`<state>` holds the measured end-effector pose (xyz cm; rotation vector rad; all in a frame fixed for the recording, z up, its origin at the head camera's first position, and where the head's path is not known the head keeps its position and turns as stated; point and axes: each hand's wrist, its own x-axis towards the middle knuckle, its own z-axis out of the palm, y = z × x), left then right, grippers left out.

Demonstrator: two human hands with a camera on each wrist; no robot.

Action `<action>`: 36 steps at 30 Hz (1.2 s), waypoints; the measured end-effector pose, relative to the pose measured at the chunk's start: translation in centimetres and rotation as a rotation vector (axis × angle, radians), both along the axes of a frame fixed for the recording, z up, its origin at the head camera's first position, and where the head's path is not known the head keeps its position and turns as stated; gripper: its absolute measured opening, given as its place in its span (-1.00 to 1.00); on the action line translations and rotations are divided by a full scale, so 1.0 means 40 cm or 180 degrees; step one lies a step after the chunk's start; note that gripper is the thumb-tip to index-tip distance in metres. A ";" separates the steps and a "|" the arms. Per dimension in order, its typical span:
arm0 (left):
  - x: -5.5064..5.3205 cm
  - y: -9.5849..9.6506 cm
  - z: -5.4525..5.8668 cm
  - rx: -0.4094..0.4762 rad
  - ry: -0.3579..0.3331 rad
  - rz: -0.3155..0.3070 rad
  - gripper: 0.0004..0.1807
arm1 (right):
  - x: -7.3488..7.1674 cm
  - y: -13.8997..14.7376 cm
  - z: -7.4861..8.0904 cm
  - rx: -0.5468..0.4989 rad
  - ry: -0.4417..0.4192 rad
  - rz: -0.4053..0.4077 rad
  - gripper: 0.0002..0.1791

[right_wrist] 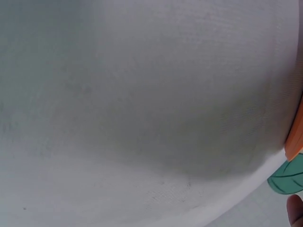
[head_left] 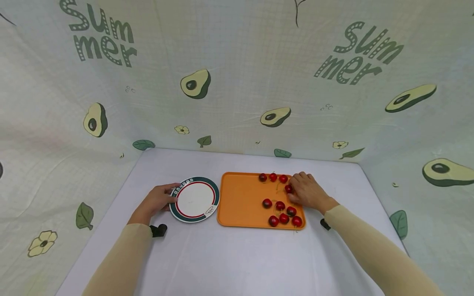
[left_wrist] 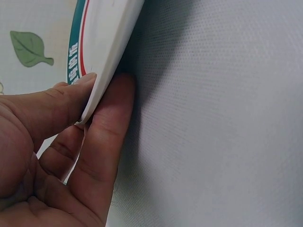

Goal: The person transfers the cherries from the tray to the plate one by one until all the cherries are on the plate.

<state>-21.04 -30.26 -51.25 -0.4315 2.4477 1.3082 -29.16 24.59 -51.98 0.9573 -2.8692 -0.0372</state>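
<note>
My left hand (head_left: 157, 200) pinches the left rim of a round white plate (head_left: 193, 200) with a green border and a red ring. In the left wrist view the thumb (left_wrist: 61, 106) lies on the plate's upper face and fingers are beneath it; the rim is raised off the cloth. Over the right end of an orange tray (head_left: 237, 199), my right hand (head_left: 307, 191) holds a dark red cherry (head_left: 288, 188) between thumb and finger. Several more cherries (head_left: 280, 205) lie on the tray's right half. In the right wrist view only one fingertip (right_wrist: 295, 209) shows.
The tray and plate lie side by side on a white-covered table (head_left: 237, 259). A curtain (head_left: 237, 82) printed with avocados and leaves hangs behind and at both sides. Black wrist straps (head_left: 159, 230) show at the sleeves.
</note>
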 end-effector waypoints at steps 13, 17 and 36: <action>-0.007 -0.003 -0.009 0.0007 -0.0019 0.0019 -0.29 | 0.002 -0.008 -0.003 0.0013 0.0030 -0.0002 -0.55; -0.005 -0.002 -0.010 0.0027 0.0001 0.0027 -0.29 | 0.001 -0.010 -0.009 0.0059 0.0002 -0.0012 -0.54; -0.006 -0.002 -0.008 -0.0017 -0.0003 0.0044 -0.30 | 0.004 -0.011 -0.011 0.0097 -0.0002 0.0043 -0.50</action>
